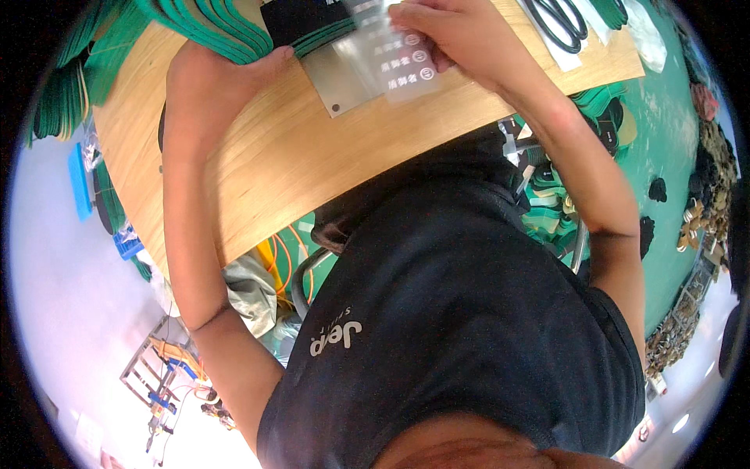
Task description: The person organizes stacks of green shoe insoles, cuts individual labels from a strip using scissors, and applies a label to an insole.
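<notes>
My right hand (461,39), at the top centre, pinches a clear film sheet (406,69) printed with rows of small white marks. The sheet hangs over a flat grey metal plate (344,82) with a small dark hole near its corner. Behind the plate lies a black surface (301,22), partly cut off by the upper rim. On the left, my left hand (211,90) is curled against a stack of green insoles (215,27) with tan layers; its thumb reaches toward the plate, while most fingers are hidden. A few green insole edges (324,37) lie across the black surface.
The wooden table (312,164) has its near edge before my body. More green insoles (58,102) are piled at the far left. Black cord loops (558,27) lie at the right. Insoles (551,203) are heaped below the table, and orange cables (289,254) run beneath it.
</notes>
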Available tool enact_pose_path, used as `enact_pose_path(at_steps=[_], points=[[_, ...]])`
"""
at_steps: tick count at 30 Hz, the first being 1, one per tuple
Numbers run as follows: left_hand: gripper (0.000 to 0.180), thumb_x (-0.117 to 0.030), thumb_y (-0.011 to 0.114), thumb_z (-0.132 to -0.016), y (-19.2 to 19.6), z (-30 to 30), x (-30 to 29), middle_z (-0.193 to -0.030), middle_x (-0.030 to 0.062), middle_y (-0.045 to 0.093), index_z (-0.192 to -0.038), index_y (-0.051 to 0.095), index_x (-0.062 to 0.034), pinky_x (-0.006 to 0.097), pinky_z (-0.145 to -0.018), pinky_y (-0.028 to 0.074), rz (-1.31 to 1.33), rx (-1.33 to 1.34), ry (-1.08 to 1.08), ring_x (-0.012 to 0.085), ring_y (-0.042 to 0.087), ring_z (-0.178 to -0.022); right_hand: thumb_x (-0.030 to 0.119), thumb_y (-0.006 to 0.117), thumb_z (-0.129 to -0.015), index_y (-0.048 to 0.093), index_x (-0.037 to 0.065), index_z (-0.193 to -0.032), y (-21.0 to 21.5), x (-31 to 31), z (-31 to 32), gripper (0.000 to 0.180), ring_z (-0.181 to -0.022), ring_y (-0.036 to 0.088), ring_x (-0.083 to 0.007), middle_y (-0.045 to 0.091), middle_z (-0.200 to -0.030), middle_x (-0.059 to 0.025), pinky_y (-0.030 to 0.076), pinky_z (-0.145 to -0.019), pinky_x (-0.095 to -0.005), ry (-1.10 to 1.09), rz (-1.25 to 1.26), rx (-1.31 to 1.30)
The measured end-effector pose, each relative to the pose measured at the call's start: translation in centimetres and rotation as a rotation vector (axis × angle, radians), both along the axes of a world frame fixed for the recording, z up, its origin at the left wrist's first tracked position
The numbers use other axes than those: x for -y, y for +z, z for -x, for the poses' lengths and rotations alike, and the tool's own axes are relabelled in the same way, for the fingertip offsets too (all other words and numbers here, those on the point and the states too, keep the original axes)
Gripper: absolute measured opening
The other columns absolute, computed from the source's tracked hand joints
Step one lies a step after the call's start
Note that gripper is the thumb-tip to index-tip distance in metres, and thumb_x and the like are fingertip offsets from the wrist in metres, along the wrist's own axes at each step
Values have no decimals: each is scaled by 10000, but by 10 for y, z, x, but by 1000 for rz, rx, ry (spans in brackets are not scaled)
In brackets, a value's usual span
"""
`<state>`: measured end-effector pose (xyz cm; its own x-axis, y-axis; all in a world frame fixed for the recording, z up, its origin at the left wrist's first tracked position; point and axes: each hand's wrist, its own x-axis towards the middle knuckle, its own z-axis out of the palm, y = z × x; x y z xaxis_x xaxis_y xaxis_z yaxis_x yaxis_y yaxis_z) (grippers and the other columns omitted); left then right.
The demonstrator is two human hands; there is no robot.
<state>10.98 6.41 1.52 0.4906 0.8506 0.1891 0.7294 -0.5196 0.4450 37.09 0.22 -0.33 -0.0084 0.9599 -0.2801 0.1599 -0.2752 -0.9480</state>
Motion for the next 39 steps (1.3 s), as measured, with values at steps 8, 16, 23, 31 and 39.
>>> enact_pose_path(at_steps=[8,16,23,31,39], points=[[210,-156,726,-736,1,16,-10,-813,122,682,-877,659,-16,320,-727,500,-93,455,96,219,645,-753,203,573,-945,627,6,-755,-2,-6,-3,279,-464,542,-127,569,-597,-41,442,-418,-244,-20,68,-3],[241,-79,747,-693,-5,32,-17,-867,39,662,-894,653,15,289,-765,480,0,688,181,140,602,-795,201,564,-933,626,22,-709,6,-21,8,294,-400,534,-121,577,-575,-40,440,-368,-250,39,193,96],[256,-79,747,-694,-5,24,-10,-856,25,652,-907,641,16,278,-762,472,14,756,207,126,585,-786,201,565,-934,632,31,-704,4,-20,8,294,-407,538,-112,579,-567,-34,440,-373,-243,37,220,44],[440,-167,786,-751,-13,24,-14,-1040,72,692,-1134,638,-10,318,-881,480,185,381,173,177,628,-941,193,566,-930,637,-18,-754,11,-11,11,283,-440,570,-150,587,-591,-61,478,-400,-266,12,149,42],[476,-340,797,-746,3,-2,-2,-1002,166,700,-1077,654,-30,375,-820,509,14,-178,74,306,668,-915,170,534,-933,624,-27,-789,-4,0,5,260,-442,584,-165,596,-600,-86,485,-399,-269,-109,60,-126]])
